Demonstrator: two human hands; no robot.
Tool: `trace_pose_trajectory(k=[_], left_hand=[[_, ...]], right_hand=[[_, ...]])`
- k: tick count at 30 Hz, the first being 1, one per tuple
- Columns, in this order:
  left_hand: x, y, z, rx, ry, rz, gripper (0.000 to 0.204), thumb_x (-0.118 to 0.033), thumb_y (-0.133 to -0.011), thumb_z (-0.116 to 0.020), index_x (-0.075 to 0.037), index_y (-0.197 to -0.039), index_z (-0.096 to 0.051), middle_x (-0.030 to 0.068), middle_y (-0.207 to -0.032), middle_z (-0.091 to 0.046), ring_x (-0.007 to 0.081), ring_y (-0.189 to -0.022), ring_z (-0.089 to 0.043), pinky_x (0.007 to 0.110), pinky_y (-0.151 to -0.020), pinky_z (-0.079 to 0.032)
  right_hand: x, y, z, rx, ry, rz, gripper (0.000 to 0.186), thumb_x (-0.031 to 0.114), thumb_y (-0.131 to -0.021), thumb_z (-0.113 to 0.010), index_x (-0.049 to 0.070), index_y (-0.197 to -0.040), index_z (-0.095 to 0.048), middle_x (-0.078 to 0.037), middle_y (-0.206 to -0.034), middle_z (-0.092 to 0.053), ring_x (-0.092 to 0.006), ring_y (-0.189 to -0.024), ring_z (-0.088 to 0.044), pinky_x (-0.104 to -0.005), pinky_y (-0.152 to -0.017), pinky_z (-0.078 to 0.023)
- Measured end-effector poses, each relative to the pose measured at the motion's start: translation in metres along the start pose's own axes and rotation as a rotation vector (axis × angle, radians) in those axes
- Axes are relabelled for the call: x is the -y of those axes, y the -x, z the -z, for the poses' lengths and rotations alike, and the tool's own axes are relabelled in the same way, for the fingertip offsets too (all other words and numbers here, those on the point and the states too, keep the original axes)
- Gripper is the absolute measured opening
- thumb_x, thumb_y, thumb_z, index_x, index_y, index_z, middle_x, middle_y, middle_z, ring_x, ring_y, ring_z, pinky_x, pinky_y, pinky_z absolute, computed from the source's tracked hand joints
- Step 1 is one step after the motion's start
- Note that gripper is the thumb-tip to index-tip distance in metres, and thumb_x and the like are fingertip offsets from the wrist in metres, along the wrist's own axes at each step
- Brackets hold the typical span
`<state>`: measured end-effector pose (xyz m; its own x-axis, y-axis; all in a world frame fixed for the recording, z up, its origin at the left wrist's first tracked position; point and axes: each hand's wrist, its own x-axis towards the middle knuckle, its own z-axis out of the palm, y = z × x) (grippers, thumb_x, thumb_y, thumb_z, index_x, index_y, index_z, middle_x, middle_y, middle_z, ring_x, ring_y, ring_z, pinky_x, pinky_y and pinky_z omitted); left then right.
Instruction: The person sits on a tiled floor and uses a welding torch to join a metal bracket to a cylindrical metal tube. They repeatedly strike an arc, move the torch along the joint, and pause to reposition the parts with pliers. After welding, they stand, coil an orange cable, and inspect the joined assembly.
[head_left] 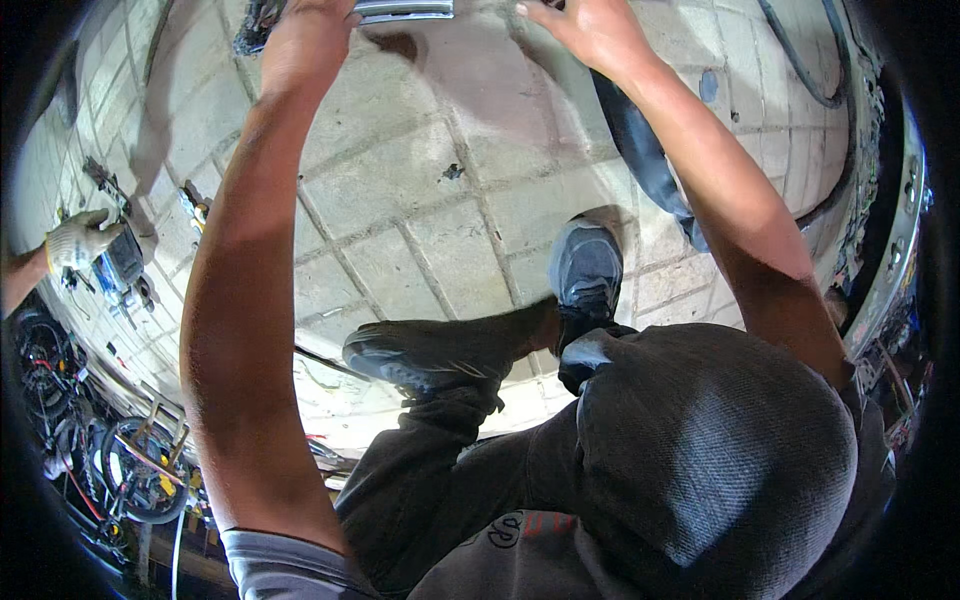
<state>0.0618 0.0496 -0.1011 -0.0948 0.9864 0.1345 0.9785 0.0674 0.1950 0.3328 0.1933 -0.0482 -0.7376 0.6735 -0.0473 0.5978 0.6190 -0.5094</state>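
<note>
My left hand (312, 38) is at the top edge of the head view, its fingers mostly cut off by the frame. Beside its thumb lies a shiny silver metal strip (405, 12); whether the hand grips it, I cannot tell. A dark, rough-looking piece (256, 28) shows at the outer side of that hand. To the right, apart from the strip, my right hand (597, 32) has its thumb stretched out leftward; its other fingers run partly out of view. Below that hand and forearm is a smooth, dark curved thing (635, 140).
Pale paving (400, 200) lies beneath my shoes (585, 265). At left, another person's gloved hand (82, 243) is at a blue-grey object (122, 262). Wheels with yellow parts (148, 470) stand lower left. A black hose (800, 65) and curved metal edge (908, 220) are at right.
</note>
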Motion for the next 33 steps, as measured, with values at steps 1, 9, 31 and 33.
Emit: trace_pose_trajectory(k=[1, 9, 31, 33], left_hand=[[0.001, 0.001, 0.003, 0.003, -0.009, 0.007, 0.026, -0.021, -0.090, -0.061, -0.012, -0.114, -0.063, 0.0101, -0.106, -0.064, 0.0327, -0.102, -0.060, 0.042, -0.086, -0.050], [0.004, 0.008, 0.011, 0.077, -0.023, 0.093, 0.025, -0.021, -0.092, -0.059, -0.011, -0.115, -0.063, 0.0098, -0.106, -0.062, 0.0331, -0.103, -0.060, 0.043, -0.084, -0.050], [0.006, 0.016, -0.016, -0.088, -0.174, 0.100, 0.018, -0.019, -0.093, -0.046, -0.012, -0.103, -0.059, 0.0112, -0.103, -0.063, 0.0308, -0.089, -0.065, 0.045, -0.076, -0.052], [-0.027, -0.001, 0.012, 0.177, 0.151, 0.367, 0.015, -0.018, -0.090, -0.050, -0.010, -0.099, -0.061, 0.0135, -0.104, -0.063, 0.0299, -0.096, -0.064, 0.045, -0.079, -0.052]], right_hand=[[-0.008, 0.010, -0.001, -0.041, -0.030, 0.034, 0.029, 0.026, -0.080, -0.069, -0.002, -0.089, -0.064, -0.025, -0.084, -0.063, -0.0424, -0.082, -0.061, -0.0484, -0.071, -0.049], [0.005, 0.048, -0.001, -0.020, 0.089, 0.025, 0.034, 0.035, -0.086, -0.066, 0.005, -0.103, -0.068, -0.018, -0.093, -0.067, -0.0369, -0.090, -0.065, -0.0469, -0.077, -0.052], [0.025, 0.073, 0.000, 0.054, -0.095, 0.104, 0.028, 0.029, -0.086, -0.069, 0.005, -0.100, -0.066, -0.017, -0.093, -0.065, -0.0353, -0.088, -0.063, -0.0414, -0.076, -0.051], [0.033, 0.071, 0.012, 0.187, -0.100, -0.008, 0.028, 0.022, -0.083, -0.071, 0.003, -0.103, -0.065, -0.018, -0.098, -0.064, -0.0365, -0.091, -0.062, -0.0424, -0.078, -0.050]])
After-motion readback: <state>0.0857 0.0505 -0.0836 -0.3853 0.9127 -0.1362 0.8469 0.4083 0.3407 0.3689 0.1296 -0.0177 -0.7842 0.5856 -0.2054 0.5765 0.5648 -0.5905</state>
